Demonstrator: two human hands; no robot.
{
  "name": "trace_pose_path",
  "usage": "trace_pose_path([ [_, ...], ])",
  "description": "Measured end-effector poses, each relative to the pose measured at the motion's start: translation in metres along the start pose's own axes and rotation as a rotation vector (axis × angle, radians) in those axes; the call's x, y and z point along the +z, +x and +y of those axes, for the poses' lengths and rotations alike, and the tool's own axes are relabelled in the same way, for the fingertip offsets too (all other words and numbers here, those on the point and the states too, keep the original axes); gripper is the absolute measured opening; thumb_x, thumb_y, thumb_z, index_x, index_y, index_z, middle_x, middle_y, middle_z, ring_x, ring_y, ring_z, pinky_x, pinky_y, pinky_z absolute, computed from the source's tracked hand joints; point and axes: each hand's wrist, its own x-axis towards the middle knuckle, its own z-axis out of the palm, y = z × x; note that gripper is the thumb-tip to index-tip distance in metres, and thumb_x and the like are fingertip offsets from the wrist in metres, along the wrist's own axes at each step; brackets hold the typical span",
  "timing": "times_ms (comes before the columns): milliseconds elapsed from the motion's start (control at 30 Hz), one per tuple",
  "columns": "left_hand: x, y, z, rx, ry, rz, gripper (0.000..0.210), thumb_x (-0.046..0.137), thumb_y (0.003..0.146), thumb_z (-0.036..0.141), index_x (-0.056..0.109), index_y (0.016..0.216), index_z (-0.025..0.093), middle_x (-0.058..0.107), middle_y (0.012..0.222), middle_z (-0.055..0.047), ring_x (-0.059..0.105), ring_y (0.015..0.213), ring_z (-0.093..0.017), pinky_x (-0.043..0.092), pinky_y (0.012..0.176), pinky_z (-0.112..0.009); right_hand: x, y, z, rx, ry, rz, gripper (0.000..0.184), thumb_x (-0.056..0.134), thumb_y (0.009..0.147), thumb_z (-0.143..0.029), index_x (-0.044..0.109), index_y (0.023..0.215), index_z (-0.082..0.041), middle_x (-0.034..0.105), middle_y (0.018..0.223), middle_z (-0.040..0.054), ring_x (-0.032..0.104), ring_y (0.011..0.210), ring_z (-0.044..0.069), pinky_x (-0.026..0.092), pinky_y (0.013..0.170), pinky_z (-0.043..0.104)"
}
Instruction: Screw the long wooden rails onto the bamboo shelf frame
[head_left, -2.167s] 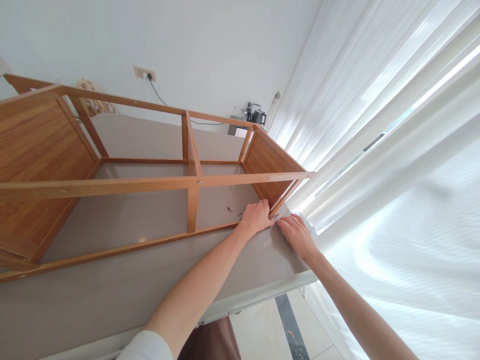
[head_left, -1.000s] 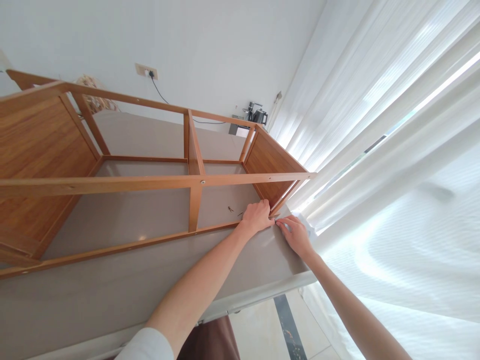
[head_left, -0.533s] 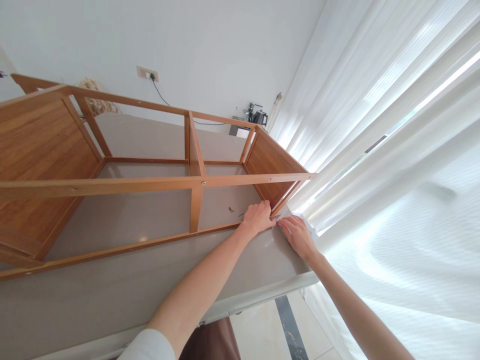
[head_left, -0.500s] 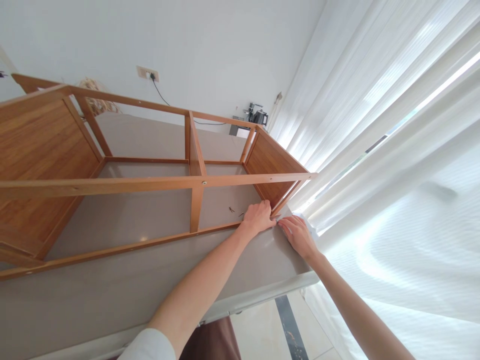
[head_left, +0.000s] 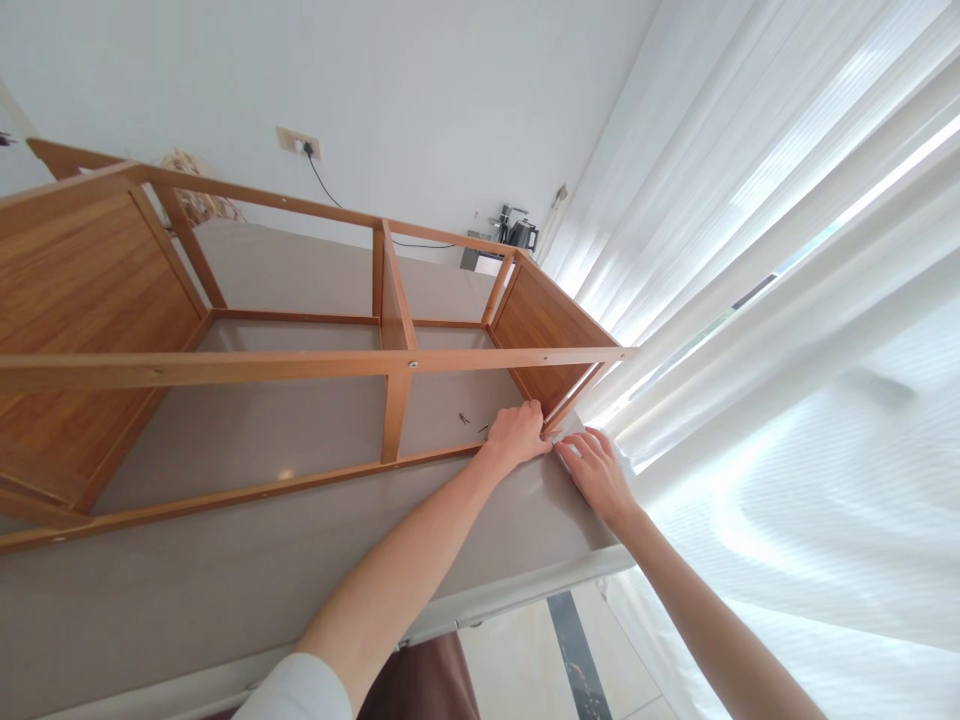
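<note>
One open-sided, orange-brown wooden frame with panelled ends [head_left: 337, 366], lying on a smooth grey tabletop [head_left: 495, 530]. Left hand [head_left: 517, 428]: curled closed over the frame's lower near rail, at the right corner. Right hand [head_left: 592, 470]: fingers bent, tips at that rail's end; grip cannot be told. Small dark slender pieces [head_left: 464, 418]: inside the frame, near the left hand.

The frame [head_left: 397, 300] is of orange-brown wood, open, with solid panel at each end and one divider between. It rests on the surface [head_left: 480, 540], its right end near the right edge.
</note>
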Motion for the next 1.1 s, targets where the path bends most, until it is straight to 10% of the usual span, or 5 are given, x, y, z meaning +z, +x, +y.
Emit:
trace_pose_path([
  [600, 0.000, 0.000, 0.000, -0.003, -0.017, 0.012, 0.041, 0.059, 0.084, 0.047, 0.052, 0.110, 0.016, 0.069, 0.110, -0.012, 0.069, 0.097, -0.030, 0.053, 0.079, -0.038, -0.006, 0.006, -0.007, -0.008, -0.098, -0.020, 0.024, 0.047, 0.095, -0.005, 0.066, 0.100, -0.019, 0.067, 0.096, 0.0067, 0.058, 0.097, 0.021, 0.032, 0.109, 0.044],
  [1100, -0.005, -0.002, 0.002, -0.024, -0.037, -0.017, 0.042, 0.061, 0.084, 0.045, 0.052, 0.113, 0.016, 0.068, 0.113, -0.015, 0.068, 0.101, -0.032, 0.053, 0.082, -0.039, 0.014, 0.000, 0.002, 0.402, 0.478, 0.064, 0.026, 0.047, 0.098, -0.034, 0.071, 0.095, -0.024, 0.071, 0.096, 0.0048, 0.067, 0.083, 0.019, 0.051, 0.074, 0.031],
])
